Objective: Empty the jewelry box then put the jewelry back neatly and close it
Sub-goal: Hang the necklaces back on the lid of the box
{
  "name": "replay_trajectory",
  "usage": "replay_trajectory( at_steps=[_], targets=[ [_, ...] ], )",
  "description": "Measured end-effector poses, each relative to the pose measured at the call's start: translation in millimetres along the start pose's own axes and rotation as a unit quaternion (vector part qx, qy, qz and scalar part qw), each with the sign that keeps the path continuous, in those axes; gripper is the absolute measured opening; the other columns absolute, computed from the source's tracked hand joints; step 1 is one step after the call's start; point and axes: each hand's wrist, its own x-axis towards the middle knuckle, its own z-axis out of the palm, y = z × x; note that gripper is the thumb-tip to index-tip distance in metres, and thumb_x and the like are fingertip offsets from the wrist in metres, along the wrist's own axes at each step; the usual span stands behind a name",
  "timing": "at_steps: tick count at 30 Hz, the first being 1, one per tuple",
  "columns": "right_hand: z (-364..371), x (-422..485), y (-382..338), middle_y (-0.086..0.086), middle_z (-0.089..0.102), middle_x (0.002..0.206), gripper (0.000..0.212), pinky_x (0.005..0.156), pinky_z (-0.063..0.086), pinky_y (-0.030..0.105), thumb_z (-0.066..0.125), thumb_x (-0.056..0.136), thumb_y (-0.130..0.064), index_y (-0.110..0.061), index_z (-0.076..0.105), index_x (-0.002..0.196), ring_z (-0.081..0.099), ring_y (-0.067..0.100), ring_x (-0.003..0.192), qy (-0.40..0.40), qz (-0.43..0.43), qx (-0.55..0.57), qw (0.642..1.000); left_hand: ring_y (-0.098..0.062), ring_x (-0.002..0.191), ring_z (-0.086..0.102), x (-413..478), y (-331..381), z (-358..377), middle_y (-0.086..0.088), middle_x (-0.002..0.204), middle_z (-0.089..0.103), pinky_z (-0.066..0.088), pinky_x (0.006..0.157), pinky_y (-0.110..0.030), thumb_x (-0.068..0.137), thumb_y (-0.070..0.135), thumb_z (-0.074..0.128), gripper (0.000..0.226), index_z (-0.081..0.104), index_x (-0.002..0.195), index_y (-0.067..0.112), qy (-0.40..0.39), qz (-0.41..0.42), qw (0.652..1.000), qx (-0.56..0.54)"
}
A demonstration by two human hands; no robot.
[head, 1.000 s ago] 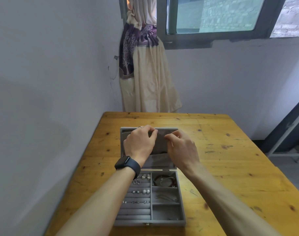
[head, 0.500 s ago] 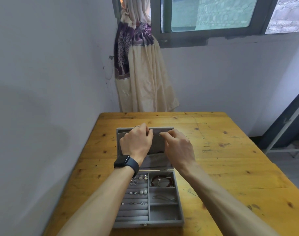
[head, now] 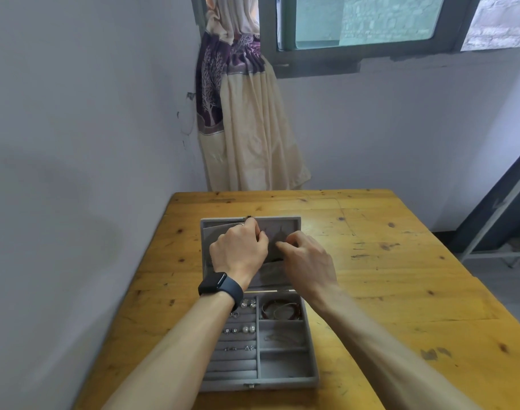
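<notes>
A grey velvet jewelry box (head: 254, 385) stands open on the wooden table (head: 400, 276), its lid (head: 292, 224) tilted back. Rings and pearl studs (head: 239, 330) sit in the left slots. A brown bracelet (head: 282, 310) fills the top right compartment and a thin chain (head: 279, 338) lies in the one below it. My left hand (head: 238, 253), with a black watch on the wrist, curls its fingers on the lid's inner panel near the top edge. My right hand (head: 309, 261) pinches the same panel at its middle. Anything between my fingers is hidden.
The table's left side runs close to a white wall (head: 90, 173). A cream and purple curtain (head: 247, 128) hangs behind the far edge, under a window (head: 362, 22). A dark metal frame (head: 495, 220) stands at the right on the floor.
My view has shifted a little. Both hands stay at the lid's inner panel and have slid slightly lower on it, the right fingertips nearer the left hand.
</notes>
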Motion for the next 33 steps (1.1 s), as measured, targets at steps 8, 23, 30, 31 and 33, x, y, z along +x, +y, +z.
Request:
replay_trajectory(
  at_steps=[8,23,30,31,33],
  targets=[
    [0,-10,-9,-0.007,0.073,0.103,0.026,0.073,0.055,0.039,0.053,0.098,-0.025,-0.030,0.069,0.117,0.067,0.021,0.091,-0.039,0.039,0.153,0.987,-0.026,0.092,0.067,-18,-7,-8,0.003,0.095,0.072,0.048,0.068,-0.031,0.095,0.052,0.052,0.025,0.067,0.100,0.033,-0.047,-0.035,0.997,-0.043],
    [-80,-6,-24,0.001,0.077,0.100,0.023,0.064,0.052,0.022,0.067,0.093,-0.016,-0.020,0.071,0.116,0.070,0.015,0.079,-0.152,0.190,0.605,0.758,-0.010,0.054,0.043,5,3,-80,0.001,0.075,0.069,0.033,0.048,-0.021,0.093,0.024,0.069,0.021,0.071,0.111,0.014,-0.274,-0.080,0.805,-0.520],
    [-90,10,-12,-0.002,0.066,0.071,0.020,0.059,0.048,0.021,0.069,0.093,-0.025,-0.007,0.076,0.094,0.057,0.008,0.064,-0.075,0.187,0.608,0.768,-0.010,0.053,0.046,17,23,-91,-0.003,0.081,0.073,0.038,0.047,-0.017,0.092,0.024,0.071,0.018,0.073,0.106,0.013,-0.231,-0.062,0.835,-0.496],
    [-91,13,-8,-0.002,0.067,0.072,0.020,0.061,0.049,0.024,0.069,0.093,-0.027,-0.008,0.076,0.094,0.058,0.008,0.065,-0.067,0.190,0.595,0.778,-0.009,0.053,0.047,17,25,-90,-0.005,0.085,0.075,0.040,0.048,-0.016,0.091,0.024,0.072,0.018,0.074,0.106,0.014,-0.219,-0.059,0.842,-0.489],
    [-91,19,-2,0.000,0.069,0.073,0.018,0.066,0.055,0.035,0.068,0.094,-0.027,-0.011,0.076,0.092,0.062,0.012,0.068,-0.053,0.191,0.563,0.802,-0.003,0.054,0.054,18,27,-87,-0.005,0.095,0.076,0.044,0.053,-0.015,0.089,0.022,0.074,0.019,0.074,0.106,0.014,-0.202,-0.051,0.848,-0.488]
  ],
)
